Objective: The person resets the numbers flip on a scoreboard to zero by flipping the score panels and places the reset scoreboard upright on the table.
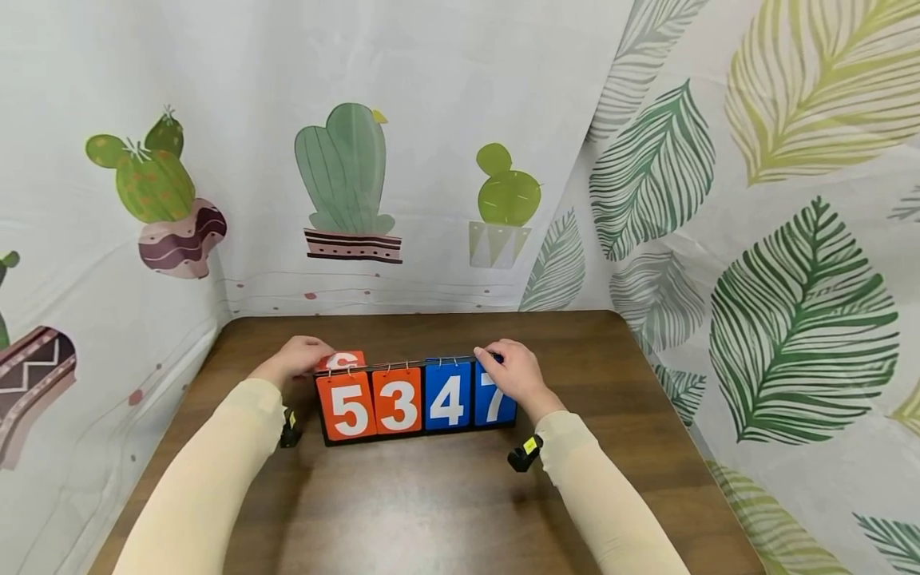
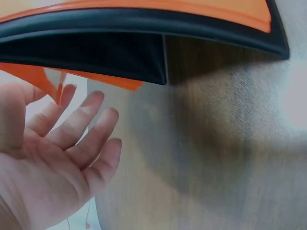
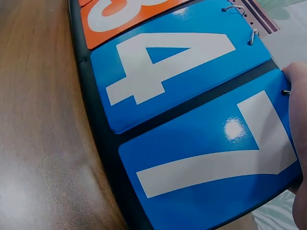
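Observation:
A flip scoreboard point(image 1: 420, 434) with a black ringed stand is on the table, showing 5 and 3 on orange cards and 4 and 7 on blue ones. At its top left, my left hand point(image 1: 298, 356) pinches an orange card point(image 1: 345, 360) bearing a partly hidden digit that looks like a 6, lifted behind the ring edge. In the left wrist view that card dips between thumb and index finger, while the other fingers are spread loosely. My right hand point(image 1: 519, 374) grips the top right corner, above the blue 7 card point(image 3: 192, 203), thumb on the front side.
The brown wooden table point(image 1: 431, 495) extends in front of and around the scoreboard. Behind it hangs a white curtain point(image 1: 431, 184) printed with cacti, and leaf-patterned cloth point(image 1: 805, 319) covers the right side. Small black wrist devices are worn at both cuffs.

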A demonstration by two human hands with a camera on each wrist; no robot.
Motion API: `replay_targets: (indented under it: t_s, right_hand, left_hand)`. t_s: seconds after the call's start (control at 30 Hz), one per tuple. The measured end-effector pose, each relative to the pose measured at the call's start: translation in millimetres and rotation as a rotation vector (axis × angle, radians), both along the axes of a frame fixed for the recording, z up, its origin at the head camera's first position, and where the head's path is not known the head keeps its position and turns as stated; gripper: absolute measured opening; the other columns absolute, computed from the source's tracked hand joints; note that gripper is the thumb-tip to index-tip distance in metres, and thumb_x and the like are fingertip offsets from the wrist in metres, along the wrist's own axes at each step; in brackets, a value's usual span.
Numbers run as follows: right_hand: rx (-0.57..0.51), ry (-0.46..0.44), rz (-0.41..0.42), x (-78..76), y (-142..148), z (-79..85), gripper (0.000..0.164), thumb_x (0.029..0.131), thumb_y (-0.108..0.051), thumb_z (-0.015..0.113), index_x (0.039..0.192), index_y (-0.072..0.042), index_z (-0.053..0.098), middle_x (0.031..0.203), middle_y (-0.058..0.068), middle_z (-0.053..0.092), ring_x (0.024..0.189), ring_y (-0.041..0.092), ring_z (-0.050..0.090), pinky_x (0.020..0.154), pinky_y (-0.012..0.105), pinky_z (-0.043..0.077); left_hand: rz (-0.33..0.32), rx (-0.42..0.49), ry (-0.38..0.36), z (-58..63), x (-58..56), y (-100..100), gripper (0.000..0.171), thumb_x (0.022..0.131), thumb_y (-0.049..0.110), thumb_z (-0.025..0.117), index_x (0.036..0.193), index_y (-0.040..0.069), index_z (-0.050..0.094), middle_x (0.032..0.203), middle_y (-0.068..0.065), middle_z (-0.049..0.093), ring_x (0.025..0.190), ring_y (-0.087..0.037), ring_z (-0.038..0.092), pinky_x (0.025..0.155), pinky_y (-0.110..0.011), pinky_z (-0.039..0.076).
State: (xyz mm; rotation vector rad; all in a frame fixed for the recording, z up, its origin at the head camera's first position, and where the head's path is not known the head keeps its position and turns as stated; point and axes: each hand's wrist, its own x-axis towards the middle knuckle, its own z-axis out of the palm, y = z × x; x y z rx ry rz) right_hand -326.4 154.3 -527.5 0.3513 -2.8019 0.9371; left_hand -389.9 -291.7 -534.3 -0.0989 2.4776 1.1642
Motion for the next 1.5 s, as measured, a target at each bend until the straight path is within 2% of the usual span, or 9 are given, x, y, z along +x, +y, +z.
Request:
replay_targets:
  t_s: [0.1,0.23,0.43,0.57,0.7,0.83,1.0,1.23,1.5]
  right_hand:
    - [-0.005,-0.003,-0.011,1.2,-1,0.2,0.047,0.102,-0.055,0.052,0.11,-0.017,0.078,0.114,0.002,0.075,0.113,0.027,0.067,0.104,0.051,0.052]
    - [-0.004,0.007,-0.018,1.8,-1,-0.7,0.046,0.102,-0.055,0.053,0.109,-0.017,0.078,0.114,0.003,0.075,0.112,0.027,0.067,0.103,0.051,0.052]
    - [-0.006,0.017,-0.025,1.8,-1,-1.3,0.045,0.102,-0.054,0.053,0.109,-0.017,0.078,0.113,0.003,0.075,0.11,0.027,0.067,0.102,0.052,0.052]
    - [-0.011,0.02,-0.026,1.1,-1,-1.4,0.045,0.102,-0.055,0.054,0.108,-0.017,0.078,0.113,0.004,0.075,0.109,0.027,0.067,0.101,0.052,0.052]
    - [-0.015,0.015,-0.026,1.1,-1,-2.0,0.044,0.101,-0.054,0.054,0.109,-0.017,0.078,0.114,0.004,0.074,0.109,0.028,0.067,0.101,0.053,0.052]
    - [-0.013,0.007,-0.029,1.1,-1,-2.8,0.044,0.102,-0.054,0.054,0.109,-0.018,0.078,0.115,0.004,0.074,0.11,0.028,0.067,0.102,0.053,0.052]
    - [-0.016,0.004,-0.035,1.4,-1,-2.2,0.045,0.102,-0.055,0.054,0.108,-0.018,0.077,0.115,0.004,0.074,0.11,0.029,0.067,0.101,0.053,0.052]
    - [-0.037,0.008,-0.04,1.4,-1,-2.0,0.044,0.101,-0.054,0.054,0.108,-0.018,0.078,0.114,0.003,0.074,0.109,0.028,0.067,0.1,0.053,0.053]
    - [-0.038,-0.001,-0.036,1.6,-2,-2.1,0.043,0.102,-0.054,0.054,0.108,-0.018,0.078,0.115,0.003,0.074,0.111,0.028,0.066,0.102,0.053,0.051]
  left_hand:
    - [0.044,0.075,-0.021,4.0,-0.4,3,0.05,0.104,0.033,0.054,0.142,0.001,0.053,0.116,-0.013,0.07,0.084,-0.014,0.066,0.073,-0.034,0.055]
    - [0.09,0.211,-0.025,14.9,0.5,7,0.051,0.106,0.027,0.05,0.149,0.002,0.042,0.119,-0.013,0.068,0.083,-0.013,0.07,0.074,-0.034,0.058]
    - [0.134,0.43,-0.042,36.7,1.2,15,0.052,0.109,0.021,0.043,0.157,0.009,0.028,0.123,-0.012,0.061,0.09,-0.017,0.072,0.083,-0.044,0.062]
    - [0.146,0.517,-0.044,53.6,4.0,19,0.054,0.109,0.019,0.04,0.159,0.011,0.022,0.129,-0.015,0.055,0.091,-0.017,0.072,0.086,-0.046,0.062]
    - [0.129,0.573,-0.043,73.4,12.1,22,0.053,0.109,0.016,0.039,0.158,0.01,0.02,0.121,-0.013,0.059,0.088,-0.018,0.073,0.082,-0.045,0.062]
    - [0.102,0.593,-0.021,93.9,24.0,26,0.05,0.108,0.014,0.04,0.155,0.009,0.024,0.108,-0.004,0.066,0.086,-0.018,0.074,0.08,-0.044,0.063]
    - [0.048,0.583,0.008,113.9,38.6,30,0.053,0.109,0.015,0.042,0.157,0.007,0.024,0.106,0.002,0.068,0.088,-0.02,0.076,0.083,-0.048,0.062]
    - [-0.042,0.55,0.086,109.5,46.4,23,0.048,0.109,0.017,0.047,0.154,0.005,0.031,0.108,0.007,0.072,0.094,-0.018,0.076,0.084,-0.041,0.063]
    - [-0.094,0.505,0.183,110.8,73.3,27,0.032,0.107,0.018,0.052,0.137,0.005,0.051,0.108,0.012,0.072,0.098,-0.01,0.072,0.087,-0.035,0.061]
